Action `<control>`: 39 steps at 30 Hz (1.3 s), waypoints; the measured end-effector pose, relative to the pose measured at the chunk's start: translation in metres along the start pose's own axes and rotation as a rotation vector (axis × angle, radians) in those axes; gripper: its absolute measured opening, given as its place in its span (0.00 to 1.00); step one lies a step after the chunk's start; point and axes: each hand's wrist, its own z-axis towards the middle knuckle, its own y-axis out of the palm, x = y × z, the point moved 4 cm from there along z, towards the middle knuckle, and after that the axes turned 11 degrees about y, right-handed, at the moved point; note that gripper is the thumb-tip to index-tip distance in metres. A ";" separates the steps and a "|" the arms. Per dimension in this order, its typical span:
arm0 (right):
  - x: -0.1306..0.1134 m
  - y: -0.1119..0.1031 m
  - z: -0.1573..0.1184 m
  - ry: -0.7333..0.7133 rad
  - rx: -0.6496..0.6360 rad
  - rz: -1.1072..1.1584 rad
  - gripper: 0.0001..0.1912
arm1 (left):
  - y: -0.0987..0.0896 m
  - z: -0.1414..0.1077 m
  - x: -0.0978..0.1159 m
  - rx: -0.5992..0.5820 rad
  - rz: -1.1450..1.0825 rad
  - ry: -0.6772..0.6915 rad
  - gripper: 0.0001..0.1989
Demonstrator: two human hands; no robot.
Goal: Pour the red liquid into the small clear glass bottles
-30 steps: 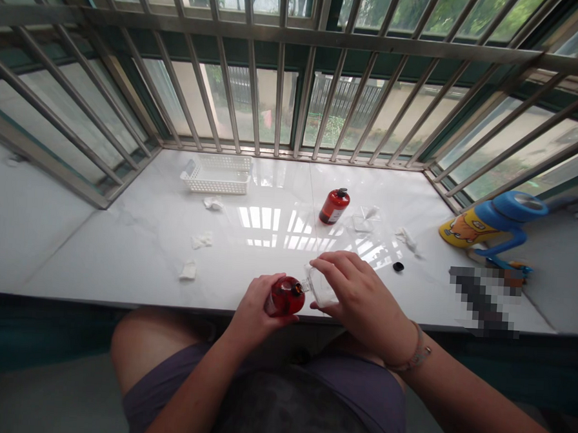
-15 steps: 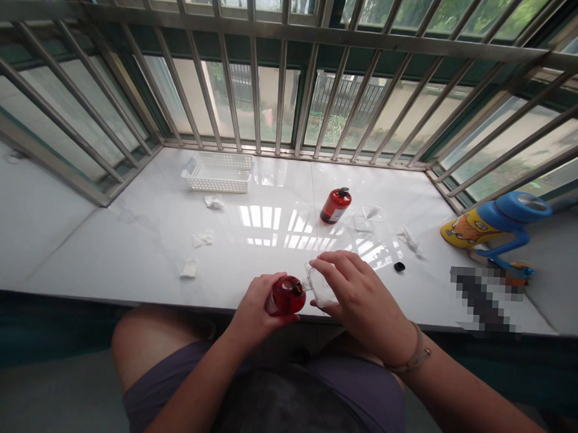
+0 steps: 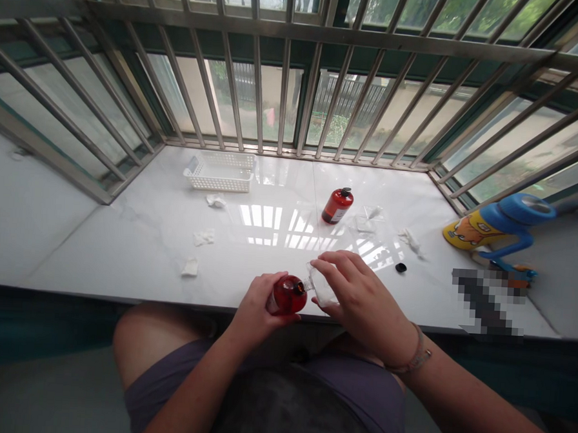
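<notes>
My left hand (image 3: 258, 308) is wrapped round a red see-through bottle (image 3: 288, 297) whose dark, uncapped neck points up and to the right. In my right hand (image 3: 350, 284) is a clear bottle (image 3: 320, 284), gripped between thumb and fingers and tilted on its side. Its threaded neck meets the red bottle's mouth; whether liquid is passing between them I cannot tell. Both bottles are held over the counter's front edge. A small black cap (image 3: 400, 267) lies to the right of my right hand.
On the white counter (image 3: 143, 235) stand a second red bottle (image 3: 336, 207) with a black top, a clear square container (image 3: 366, 220) and a white basket (image 3: 219, 174). Crumpled tissues (image 3: 189, 267) lie about. A blue and yellow flask (image 3: 497, 221) is at the right. Metal bars (image 3: 303, 30) close off the back.
The view has shifted very slightly. Both hands keep the same hold, with the two bottle necks still together.
</notes>
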 end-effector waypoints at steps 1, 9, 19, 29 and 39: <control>0.000 0.000 0.000 -0.002 0.002 -0.001 0.33 | 0.000 0.000 0.000 0.001 -0.002 0.000 0.44; -0.001 0.000 -0.001 -0.028 0.007 -0.013 0.33 | 0.000 -0.001 -0.001 0.006 -0.006 -0.001 0.45; -0.002 0.000 -0.003 -0.076 0.021 -0.079 0.32 | 0.000 -0.001 -0.003 0.015 -0.001 0.015 0.45; -0.002 -0.001 -0.003 -0.109 0.048 -0.108 0.30 | 0.000 -0.001 -0.002 0.012 -0.008 0.006 0.45; 0.002 0.001 -0.007 -0.106 0.061 -0.118 0.32 | -0.001 0.000 0.001 0.007 -0.015 0.001 0.44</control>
